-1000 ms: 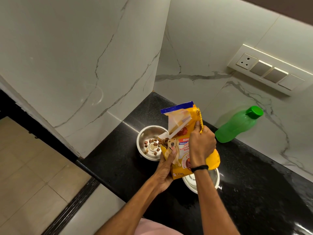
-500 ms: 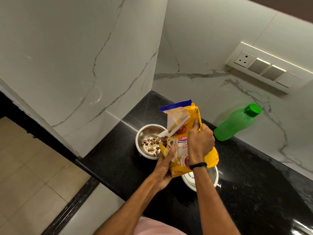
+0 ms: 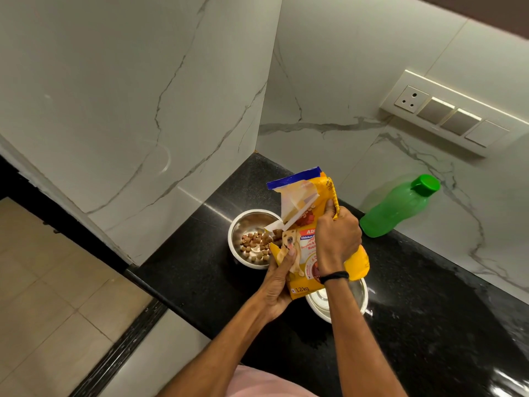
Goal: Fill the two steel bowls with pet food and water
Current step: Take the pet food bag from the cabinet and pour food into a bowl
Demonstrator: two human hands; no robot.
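A yellow pet food bag point(image 3: 305, 247) is tilted with its torn mouth over the far steel bowl point(image 3: 243, 224), where brown kibble point(image 3: 254, 244) lies on the bottom. My left hand point(image 3: 277, 285) grips the bag's lower edge from below. My right hand point(image 3: 337, 239) clasps the bag's upper right side. A second steel bowl point(image 3: 359, 296) sits nearer me, mostly hidden behind the bag and my right forearm. A green water bottle point(image 3: 396, 207) with its cap on leans against the wall to the right.
The black stone counter point(image 3: 429, 325) ends at a front edge on the left, with tiled floor point(image 3: 43, 296) below. White marble walls meet in a corner behind the bowls. A switch and socket panel point(image 3: 452, 113) is on the right wall.
More kibble has dropped from the bag into the far bowl. Both hands keep the same hold on the tilted bag.
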